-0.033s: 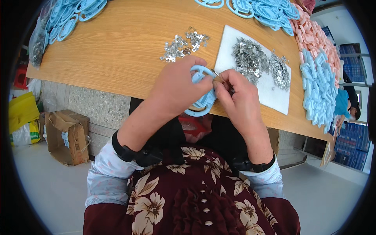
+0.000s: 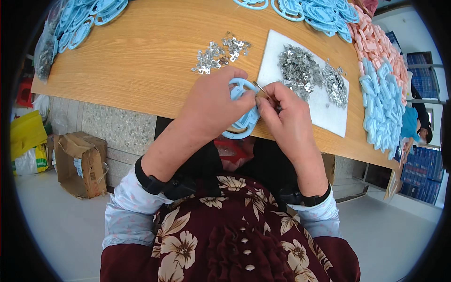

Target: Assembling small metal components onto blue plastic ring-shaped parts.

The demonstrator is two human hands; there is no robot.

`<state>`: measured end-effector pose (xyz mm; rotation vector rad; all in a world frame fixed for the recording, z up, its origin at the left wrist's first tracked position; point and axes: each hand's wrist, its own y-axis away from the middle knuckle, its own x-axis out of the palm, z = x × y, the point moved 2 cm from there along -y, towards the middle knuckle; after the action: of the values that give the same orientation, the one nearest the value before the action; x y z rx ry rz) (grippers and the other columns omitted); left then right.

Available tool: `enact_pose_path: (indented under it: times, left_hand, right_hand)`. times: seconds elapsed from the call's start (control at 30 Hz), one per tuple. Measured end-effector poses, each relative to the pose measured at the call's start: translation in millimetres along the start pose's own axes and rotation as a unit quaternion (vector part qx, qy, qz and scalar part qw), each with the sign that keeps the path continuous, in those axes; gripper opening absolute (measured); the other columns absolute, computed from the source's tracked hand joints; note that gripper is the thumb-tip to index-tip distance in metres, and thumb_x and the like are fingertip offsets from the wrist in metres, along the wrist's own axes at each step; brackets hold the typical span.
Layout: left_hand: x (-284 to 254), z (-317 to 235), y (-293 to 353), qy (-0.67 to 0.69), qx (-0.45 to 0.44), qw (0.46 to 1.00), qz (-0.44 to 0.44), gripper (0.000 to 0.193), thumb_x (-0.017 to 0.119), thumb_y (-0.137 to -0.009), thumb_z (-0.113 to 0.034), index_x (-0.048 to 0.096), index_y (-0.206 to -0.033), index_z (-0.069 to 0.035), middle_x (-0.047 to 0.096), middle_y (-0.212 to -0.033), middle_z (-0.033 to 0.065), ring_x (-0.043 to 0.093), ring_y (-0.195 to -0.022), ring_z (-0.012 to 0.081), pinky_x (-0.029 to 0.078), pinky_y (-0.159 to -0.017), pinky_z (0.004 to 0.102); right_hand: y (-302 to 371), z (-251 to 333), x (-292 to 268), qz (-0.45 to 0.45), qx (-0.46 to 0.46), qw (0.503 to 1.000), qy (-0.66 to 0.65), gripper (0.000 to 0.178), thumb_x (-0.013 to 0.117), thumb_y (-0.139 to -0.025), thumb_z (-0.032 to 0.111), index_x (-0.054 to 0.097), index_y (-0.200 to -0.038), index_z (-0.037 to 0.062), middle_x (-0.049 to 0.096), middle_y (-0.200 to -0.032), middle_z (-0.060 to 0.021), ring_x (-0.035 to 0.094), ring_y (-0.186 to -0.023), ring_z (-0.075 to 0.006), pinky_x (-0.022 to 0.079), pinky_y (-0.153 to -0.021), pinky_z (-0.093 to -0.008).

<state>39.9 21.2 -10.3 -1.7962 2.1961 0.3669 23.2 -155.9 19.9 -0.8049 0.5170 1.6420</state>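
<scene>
My left hand (image 2: 211, 101) is closed around a light blue oval plastic part (image 2: 243, 123), an open ring with a moulded middle, held at the table's near edge. The fingers cover much of its left side. Between the thumb and fingers of my right hand (image 2: 289, 113) is a slim metal tool (image 2: 259, 88), mostly hidden, so its kind is unclear. Both thumbs meet at the part's right rim; whatever lies between them cannot be made out. Just beyond my left hand, small flat metal pieces with holes (image 2: 211, 57) lie loose on the wood.
A white pad (image 2: 329, 115) on the right bears piles of small metal pieces (image 2: 298, 70). Blue plastic parts (image 2: 383, 103) and pink ones (image 2: 378, 42) line the right edge. More blue ovals (image 2: 324, 14) lie at the back. A cardboard box (image 2: 82, 162) stands on the floor at left.
</scene>
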Motion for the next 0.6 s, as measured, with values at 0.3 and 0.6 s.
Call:
enact_pose_path:
  times: [0.3,0.6]
  left_hand:
    - [-3.9,8.3,-4.1,0.039,-0.006,0.999,0.013,0.032,0.056,-0.101,-0.021,0.066,-0.119,0.003,0.072,-0.092,0.0099,0.067,-0.082,0.0131,0.054,-0.074,0.0303]
    - [-3.0,15.9,-6.4,0.053,0.005,0.998,0.011,0.03,0.052,-0.103,-0.019,0.066,-0.118,0.003,0.072,-0.093,0.0076,0.066,-0.085,0.0113,0.053,-0.076,0.0288]
  right_hand:
    - [19.6,4.7,-5.4,-0.019,-0.061,0.997,0.041,0.029,0.063,-0.094,0.008,0.066,-0.122,0.0107,0.069,-0.093,-0.0163,0.067,-0.084,-0.0374,0.054,-0.074,-0.0437]
    - [25.8,-4.6,-0.4,-0.031,-0.106,0.988,0.11,0.039,0.066,-0.085,0.005,0.068,-0.12,0.0197,0.066,-0.08,-0.0105,0.067,-0.073,-0.0326,0.053,-0.063,-0.0434]
